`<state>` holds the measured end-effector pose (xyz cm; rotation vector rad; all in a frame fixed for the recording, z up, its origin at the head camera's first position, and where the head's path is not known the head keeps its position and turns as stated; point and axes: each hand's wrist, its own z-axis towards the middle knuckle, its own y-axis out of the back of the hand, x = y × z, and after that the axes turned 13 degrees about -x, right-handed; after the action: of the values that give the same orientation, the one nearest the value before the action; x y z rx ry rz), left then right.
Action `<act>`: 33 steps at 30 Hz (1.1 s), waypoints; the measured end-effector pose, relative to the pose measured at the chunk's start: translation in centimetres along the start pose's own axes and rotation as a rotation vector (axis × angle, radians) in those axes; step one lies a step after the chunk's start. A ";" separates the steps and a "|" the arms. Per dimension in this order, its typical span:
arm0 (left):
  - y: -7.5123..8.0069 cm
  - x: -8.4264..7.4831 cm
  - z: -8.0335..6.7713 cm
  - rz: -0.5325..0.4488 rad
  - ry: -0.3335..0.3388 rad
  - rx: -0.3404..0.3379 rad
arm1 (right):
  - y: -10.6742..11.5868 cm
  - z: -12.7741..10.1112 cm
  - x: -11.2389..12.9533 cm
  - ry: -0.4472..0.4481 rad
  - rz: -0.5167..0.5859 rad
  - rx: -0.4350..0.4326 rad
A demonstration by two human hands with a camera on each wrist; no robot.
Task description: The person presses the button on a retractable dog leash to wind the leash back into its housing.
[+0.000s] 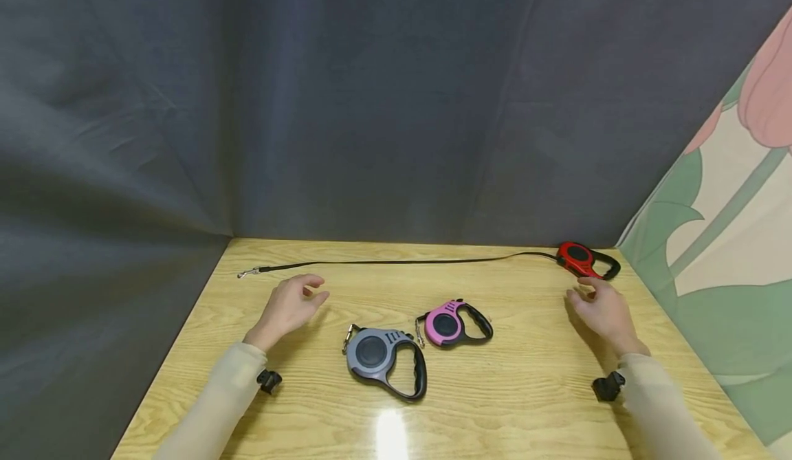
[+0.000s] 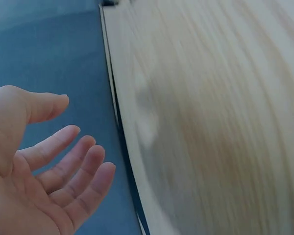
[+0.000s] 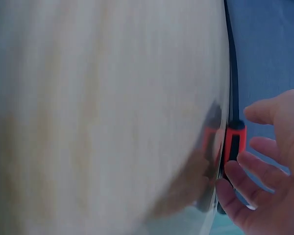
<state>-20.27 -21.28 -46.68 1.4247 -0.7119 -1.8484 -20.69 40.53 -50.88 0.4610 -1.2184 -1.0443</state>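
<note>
red leash point(image 1: 581, 259) lies upper right of surface point(image 1: 532, 405), just beyond right hand point(image 1: 603, 312), fingers point(image 3: 245, 169) spread, untouched | strap point(image 1: 402, 262) stretched leftward, clip point(image 1: 247, 273) near left hand point(image 1: 289, 307), fingers point(image 2: 63, 161) relaxed | pink leash point(image 1: 452, 322), grey leash point(image 1: 383, 360) centre, between hands

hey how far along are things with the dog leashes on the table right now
Done: the red leash has its black strap pulled out along the table's far edge, clip at the left. In hand: nothing; the right hand hovers open by the red leash, the left hand open near the clip. Left: the grey leash and pink leash lie wound up, untouched.
</note>
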 end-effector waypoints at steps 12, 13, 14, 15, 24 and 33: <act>3.1 4.8 1.2 0.064 0.057 -0.093 | 2.0 1.9 -2.1 -0.039 -0.099 0.037; 3.5 5.2 1.3 0.074 0.064 -0.097 | 2.1 2.0 -2.1 -0.044 -0.104 0.055; 3.8 5.6 1.5 0.086 0.070 -0.101 | 2.2 2.1 -2.1 -0.040 -0.110 0.070; 4.1 6.0 1.6 0.101 0.079 -0.105 | 2.2 2.1 -2.1 -0.035 -0.112 0.088; 5.9 9.5 2.9 0.216 0.121 -0.039 | 2.1 2.8 -2.2 0.022 -0.118 0.130; 6.0 11.2 3.1 0.298 0.108 0.020 | 2.1 3.1 -2.1 0.043 -0.138 0.118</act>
<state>-23.92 -33.78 -47.96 1.3388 -0.8406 -1.5278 -22.64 44.01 -49.35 0.6637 -1.2278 -1.0776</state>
